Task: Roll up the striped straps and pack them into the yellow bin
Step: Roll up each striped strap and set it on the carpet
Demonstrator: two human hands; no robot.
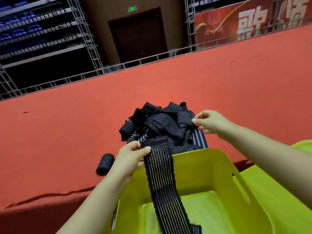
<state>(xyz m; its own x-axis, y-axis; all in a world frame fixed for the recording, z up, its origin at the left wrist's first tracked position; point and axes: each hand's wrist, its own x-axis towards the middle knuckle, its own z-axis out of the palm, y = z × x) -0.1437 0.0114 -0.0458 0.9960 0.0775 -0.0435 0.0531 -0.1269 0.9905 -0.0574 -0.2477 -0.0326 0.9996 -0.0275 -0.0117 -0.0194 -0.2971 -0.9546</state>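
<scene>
Left grip (130, 157) pinches strap (162, 179) | right grip (208, 122) pinches pile (162, 125)

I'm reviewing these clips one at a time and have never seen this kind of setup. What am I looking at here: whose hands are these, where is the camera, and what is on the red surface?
There is no machine here. A person wears one wide-angle camera on the head, so you look down at their own two bare hands.

The left hand pinches the end of a black striped strap, which hangs down across the yellow bin in front of the person. The right hand pinches a strap in the tangled pile of straps lying on the red carpeted surface just beyond the bin.

One rolled strap lies on the red surface to the left of the bin. The visible part of the bin holds no rolls. Behind are metal scaffolding, a dark door and a red banner.
</scene>
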